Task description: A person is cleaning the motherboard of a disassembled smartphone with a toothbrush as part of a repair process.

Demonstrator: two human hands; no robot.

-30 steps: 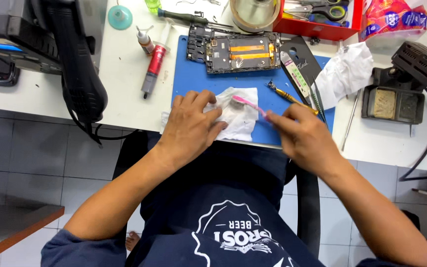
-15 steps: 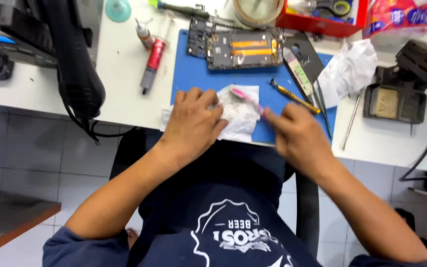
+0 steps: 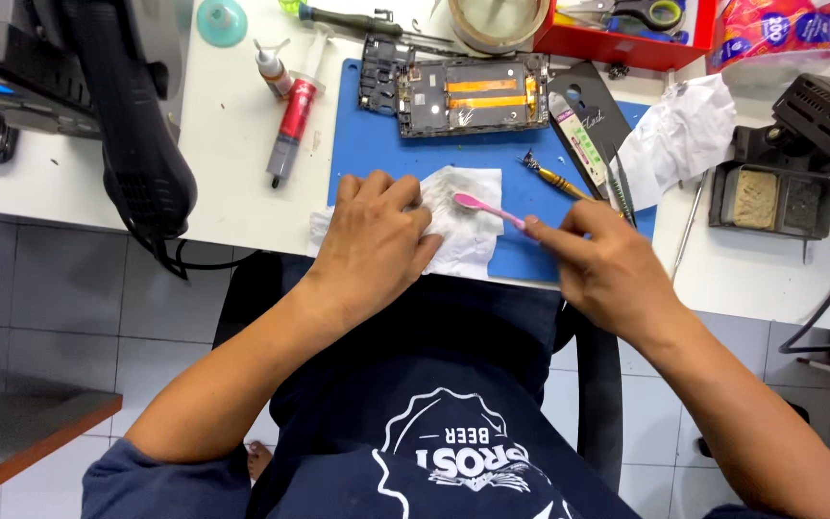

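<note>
Your left hand (image 3: 377, 240) lies flat, fingers spread, pressing white tissue (image 3: 463, 221) onto near edge of blue mat (image 3: 377, 144) on desk (image 3: 232, 135). Your right hand (image 3: 607, 264) pinches pink toothbrush (image 3: 487, 207) by handle, brush head resting on tissue just right of left fingertips. Opened phone frame (image 3: 463, 96) lies at far side of mat. Yellow-handled tool (image 3: 559, 178) sits just beyond right hand. Crumpled paper (image 3: 684, 135) farther right.

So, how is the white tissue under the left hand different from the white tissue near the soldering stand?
The flat white tissue lies spread on the blue mat, stained grey, pinned by the left hand. The crumpled white tissue sits bunched up, looks clean, and nobody touches it. Both are thin white paper.
</note>
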